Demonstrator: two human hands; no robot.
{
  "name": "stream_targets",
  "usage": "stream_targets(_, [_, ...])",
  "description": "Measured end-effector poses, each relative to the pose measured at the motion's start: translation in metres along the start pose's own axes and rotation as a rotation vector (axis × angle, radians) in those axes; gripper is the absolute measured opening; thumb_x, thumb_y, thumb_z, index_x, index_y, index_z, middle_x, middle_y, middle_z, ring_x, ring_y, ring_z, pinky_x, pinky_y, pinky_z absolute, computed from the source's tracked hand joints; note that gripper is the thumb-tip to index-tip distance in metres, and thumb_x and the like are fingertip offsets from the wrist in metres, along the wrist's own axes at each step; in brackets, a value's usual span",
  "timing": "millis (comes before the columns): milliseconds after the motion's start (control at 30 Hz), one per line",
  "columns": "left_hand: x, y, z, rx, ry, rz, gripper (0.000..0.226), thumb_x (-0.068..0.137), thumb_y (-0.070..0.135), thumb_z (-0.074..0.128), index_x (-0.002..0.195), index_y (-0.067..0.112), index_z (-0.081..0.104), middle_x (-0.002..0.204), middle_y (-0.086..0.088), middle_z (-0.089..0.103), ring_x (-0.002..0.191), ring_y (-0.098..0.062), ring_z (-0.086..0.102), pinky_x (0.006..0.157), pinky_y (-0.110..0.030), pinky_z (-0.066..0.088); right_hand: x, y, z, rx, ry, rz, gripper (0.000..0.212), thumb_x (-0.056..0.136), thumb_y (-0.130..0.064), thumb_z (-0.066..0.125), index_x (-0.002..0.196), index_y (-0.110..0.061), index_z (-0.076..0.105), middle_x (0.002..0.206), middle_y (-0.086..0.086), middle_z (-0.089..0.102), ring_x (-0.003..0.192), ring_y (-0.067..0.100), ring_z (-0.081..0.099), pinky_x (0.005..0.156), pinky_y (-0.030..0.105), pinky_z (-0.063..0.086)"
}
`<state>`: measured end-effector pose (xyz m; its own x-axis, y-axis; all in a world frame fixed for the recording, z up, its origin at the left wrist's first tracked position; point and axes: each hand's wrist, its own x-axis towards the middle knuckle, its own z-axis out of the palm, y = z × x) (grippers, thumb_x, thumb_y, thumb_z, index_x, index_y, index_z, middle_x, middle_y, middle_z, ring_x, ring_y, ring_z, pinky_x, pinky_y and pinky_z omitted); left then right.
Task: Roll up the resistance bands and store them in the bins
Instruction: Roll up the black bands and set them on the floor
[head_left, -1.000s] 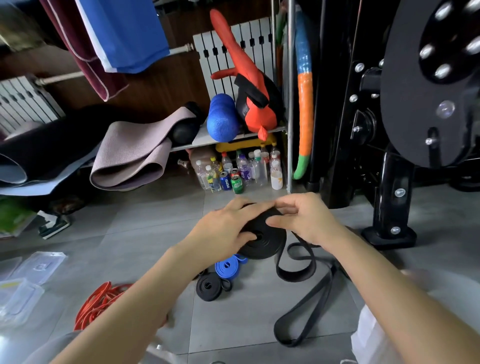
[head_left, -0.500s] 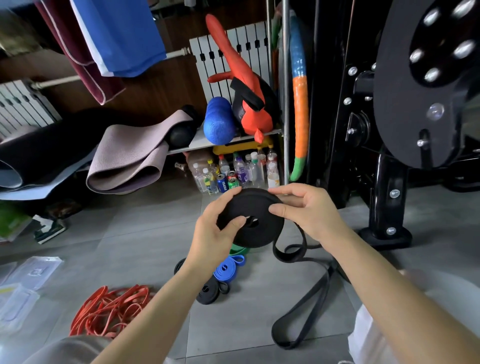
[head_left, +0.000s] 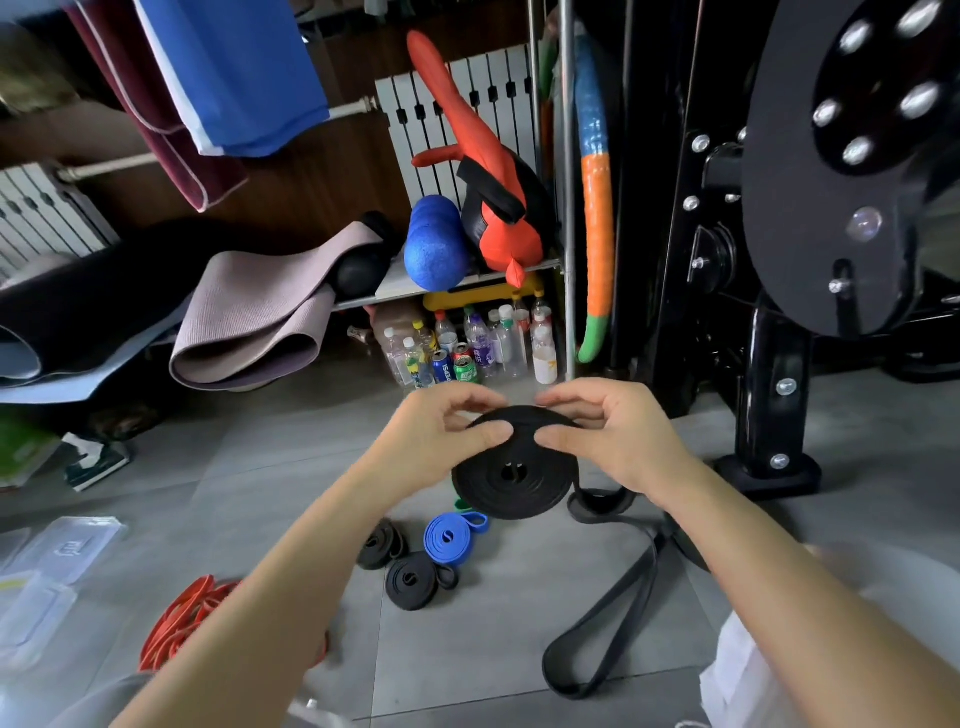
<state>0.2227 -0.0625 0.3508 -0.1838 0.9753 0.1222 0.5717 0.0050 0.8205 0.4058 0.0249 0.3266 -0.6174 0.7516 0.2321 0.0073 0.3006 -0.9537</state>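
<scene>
I see a grey tiled floor (head_left: 291, 467) filling the bottom half of the frame. Behind it, in the upper left, is a brown wooden wall (head_left: 311, 176) with a thin pale pipe (head_left: 104, 166) running across it. A white ribbed radiator (head_left: 467, 88) stands at the top middle. Another white radiator (head_left: 31, 213) peeks in at the left edge. A low grey metal shelf (head_left: 400, 288) sits in the middle, with a shiny metal pole (head_left: 569, 208) going up beside it. On the right stands a big black metal machine (head_left: 774, 395) with a round black plate (head_left: 795, 218).
</scene>
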Motion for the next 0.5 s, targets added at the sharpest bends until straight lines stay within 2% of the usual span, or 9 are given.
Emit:
stream_targets(67, [0.005,0.008,-0.003,0.041,-0.225,-0.055,0.020,0.079,0.010,0.073,0.088,0.027,0.067,0.092,-0.003,0.072,0.085,-0.017,0.067,0.079,-0.036,0.055,-0.001,0.002,0.003,0.007,-0.032,0.012,0.034,0.071,-0.005,0.078,0.088,-0.029,0.060,0.081,-0.008,0.074,0.079,0.006,0.070,0.076,0.022,0.055])
stream_targets(133, [0.007,0.010,-0.003,0.017,-0.313,-0.134,0.015,0.081,0.009,0.071,0.090,0.022,0.067,0.088,-0.009,0.073,0.078,-0.019,0.068,0.066,-0.035,0.055,-0.001,0.004,0.002,0.039,-0.035,0.038,0.034,0.071,-0.007,0.078,0.087,-0.024,0.054,0.081,-0.006,0.074,0.074,0.009,0.071,0.066,0.020,0.055])
stream_targets(233, [0.006,0.005,-0.001,-0.075,-0.259,-0.190,0.016,0.083,0.010,0.069,0.091,0.024,0.068,0.078,0.002,0.073,0.070,-0.011,0.068,0.052,-0.023,0.052,0.000,0.005,0.001,-0.002,0.000,0.059,0.031,0.070,-0.012,0.080,0.084,-0.026,0.057,0.081,-0.005,0.074,0.077,0.008,0.070,0.071,0.027,0.057])
stream_targets(300, [0.003,-0.001,0.001,-0.155,-0.187,-0.221,0.018,0.083,0.009,0.069,0.091,0.025,0.068,0.079,0.004,0.074,0.069,-0.009,0.069,0.050,-0.022,0.052,-0.001,0.006,0.001,-0.086,0.021,0.044,0.030,0.071,-0.015,0.080,0.085,-0.035,0.063,0.085,-0.014,0.071,0.084,-0.001,0.067,0.081,0.022,0.055])
stream_targets(367, [-0.001,-0.007,0.002,-0.258,-0.103,-0.249,0.021,0.084,0.007,0.067,0.093,0.027,0.068,0.082,0.003,0.075,0.071,-0.011,0.070,0.055,-0.028,0.057,-0.002,0.009,0.001,-0.121,0.030,0.005,0.034,0.076,-0.015,0.075,0.096,-0.041,0.066,0.093,-0.023,0.068,0.095,-0.007,0.063,0.090,0.017,0.049])
stream_targets(433, [-0.005,-0.012,0.003,-0.357,-0.016,-0.272,0.022,0.084,0.006,0.065,0.095,0.026,0.068,0.083,0.002,0.075,0.072,-0.013,0.070,0.060,-0.035,0.059,-0.003,0.011,0.000,-0.177,0.013,-0.016,0.033,0.086,-0.018,0.065,0.116,-0.033,0.064,0.112,-0.022,0.062,0.109,-0.006,0.056,0.097,0.015,0.042])
stream_targets(500, [-0.007,-0.015,0.002,-0.435,0.057,-0.280,0.019,0.085,0.006,0.064,0.095,0.022,0.069,0.082,-0.001,0.074,0.070,-0.015,0.069,0.058,-0.036,0.058,-0.003,0.016,0.000,-0.270,0.003,-0.019,0.034,0.094,-0.018,0.053,0.128,-0.025,0.056,0.118,-0.016,0.057,0.114,-0.002,0.048,0.098,0.011,0.034])
